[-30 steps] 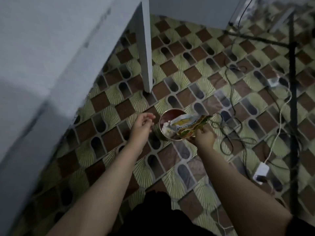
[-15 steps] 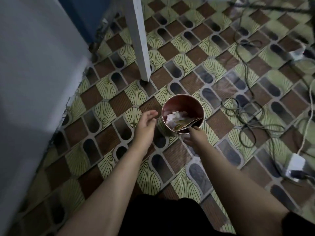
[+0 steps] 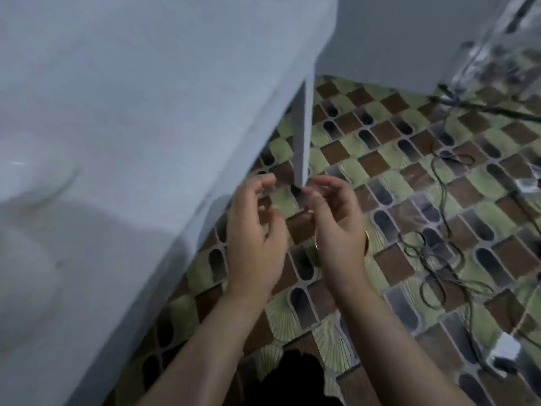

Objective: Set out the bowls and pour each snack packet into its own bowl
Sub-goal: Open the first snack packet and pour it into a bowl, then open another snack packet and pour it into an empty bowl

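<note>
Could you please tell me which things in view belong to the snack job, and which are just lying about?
Job:
left hand, empty, fingers loosely curled
right hand, empty
bowl rim, a sliver behind the right hand

Lying about:
cables
plug adapter
white table

Two hands are in view: the left hand (image 3: 255, 230) and the right hand (image 3: 336, 221), both raised over the floor with fingers loosely curled and nothing held in them. One white worktop (image 3: 123, 118) fills the left side, and one of its legs (image 3: 301, 142) shows, standing on the floor. One patterned tiled floor (image 3: 380, 159) runs beneath. One tangle of dark cables (image 3: 433, 250) lies on the right; the number of separate cables in it cannot be told. Two pale plug blocks show at the right, one near the edge (image 3: 527, 186) and one lower down (image 3: 505, 350), both blurred.
</note>
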The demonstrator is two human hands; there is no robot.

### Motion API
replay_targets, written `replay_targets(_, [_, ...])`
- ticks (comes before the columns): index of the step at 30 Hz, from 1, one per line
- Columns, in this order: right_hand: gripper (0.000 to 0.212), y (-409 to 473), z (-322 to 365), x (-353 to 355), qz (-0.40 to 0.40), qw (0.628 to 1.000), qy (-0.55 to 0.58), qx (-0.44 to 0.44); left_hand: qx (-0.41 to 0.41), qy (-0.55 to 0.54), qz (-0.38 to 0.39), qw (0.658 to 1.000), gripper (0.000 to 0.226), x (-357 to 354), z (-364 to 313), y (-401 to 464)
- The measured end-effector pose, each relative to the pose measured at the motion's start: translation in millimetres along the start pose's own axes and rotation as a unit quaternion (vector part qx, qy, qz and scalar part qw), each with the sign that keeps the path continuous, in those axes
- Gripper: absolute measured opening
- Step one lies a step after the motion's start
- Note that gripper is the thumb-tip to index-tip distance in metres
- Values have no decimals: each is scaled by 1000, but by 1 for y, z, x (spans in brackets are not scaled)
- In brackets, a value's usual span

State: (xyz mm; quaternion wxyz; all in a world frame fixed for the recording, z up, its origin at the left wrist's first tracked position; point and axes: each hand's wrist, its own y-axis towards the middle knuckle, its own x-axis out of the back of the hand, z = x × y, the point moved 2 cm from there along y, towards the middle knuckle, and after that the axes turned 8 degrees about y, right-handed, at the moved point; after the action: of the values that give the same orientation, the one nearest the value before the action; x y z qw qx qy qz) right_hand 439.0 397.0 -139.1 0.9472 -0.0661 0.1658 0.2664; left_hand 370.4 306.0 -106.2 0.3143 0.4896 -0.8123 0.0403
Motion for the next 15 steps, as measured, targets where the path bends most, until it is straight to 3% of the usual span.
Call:
replay_targets(6, [20, -43, 78, -112, 160, 983, -27, 84, 34, 18, -142, 989, 41, 136, -25, -6])
replay_targets(11, [26, -91, 105, -213, 313, 940, -39, 127, 71, 17, -272, 959, 50, 240, -15, -27])
replay_targets(15, [28, -140, 108, -284, 399, 907, -25, 134, 69, 22, -346, 936, 40, 316, -1, -57])
